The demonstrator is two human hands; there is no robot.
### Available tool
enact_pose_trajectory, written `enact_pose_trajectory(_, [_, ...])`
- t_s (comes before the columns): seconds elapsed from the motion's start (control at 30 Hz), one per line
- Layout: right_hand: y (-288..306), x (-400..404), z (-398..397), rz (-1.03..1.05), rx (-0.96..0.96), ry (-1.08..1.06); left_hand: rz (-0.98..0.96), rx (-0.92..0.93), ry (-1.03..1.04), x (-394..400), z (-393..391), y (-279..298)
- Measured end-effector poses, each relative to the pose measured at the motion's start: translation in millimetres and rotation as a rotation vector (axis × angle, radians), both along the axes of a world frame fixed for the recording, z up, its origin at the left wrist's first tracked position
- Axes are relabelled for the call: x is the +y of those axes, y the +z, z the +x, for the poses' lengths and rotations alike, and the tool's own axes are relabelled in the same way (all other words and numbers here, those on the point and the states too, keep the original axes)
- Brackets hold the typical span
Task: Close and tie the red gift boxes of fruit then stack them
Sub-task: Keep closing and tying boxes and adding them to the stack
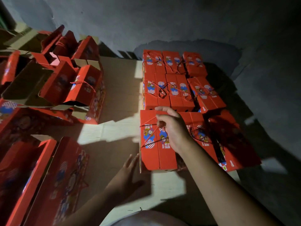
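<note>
A closed red gift box point(152, 154) with cartoon prints lies at the near left corner of a block of closed, tied boxes. My right hand point(173, 128) rests on its top with fingers curled around the red cord point(150, 119) that crosses the lid. My left hand point(128, 170) is flat, fingers straight, pressing against the box's left side near its bottom corner. Several other tied boxes point(169, 88) sit in rows behind and right of it.
Open red boxes point(65, 82) with raised flaps are piled at the left, and more open ones point(40, 176) lie at the near left. Flattened cardboard point(117, 98) covers the floor between the groups. A dark wall stands behind.
</note>
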State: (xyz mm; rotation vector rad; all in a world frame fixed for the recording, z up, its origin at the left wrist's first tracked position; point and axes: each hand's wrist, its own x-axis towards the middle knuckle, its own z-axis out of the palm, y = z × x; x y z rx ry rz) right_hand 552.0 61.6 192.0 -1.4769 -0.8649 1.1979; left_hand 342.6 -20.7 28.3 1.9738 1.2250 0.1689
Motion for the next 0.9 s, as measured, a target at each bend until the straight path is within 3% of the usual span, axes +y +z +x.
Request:
enact_pose_trajectory(0.27, [-5.5,19.6,47.1,-0.067,-0.089,-0.046,-0.038,-0.037,-0.039,47.4,64.0,16.7])
enact_pose_trajectory(0.6, [-24.0,32.8,66.4,-0.090,-0.130,0.013,-0.083,-0.040,-0.045,49.2,82.2,9.5])
enact_pose_trajectory(0.9, [-51.8,40.6,79.6,-0.219,-0.495,0.072,-0.039,0.021,-0.047,51.2,73.3,9.8])
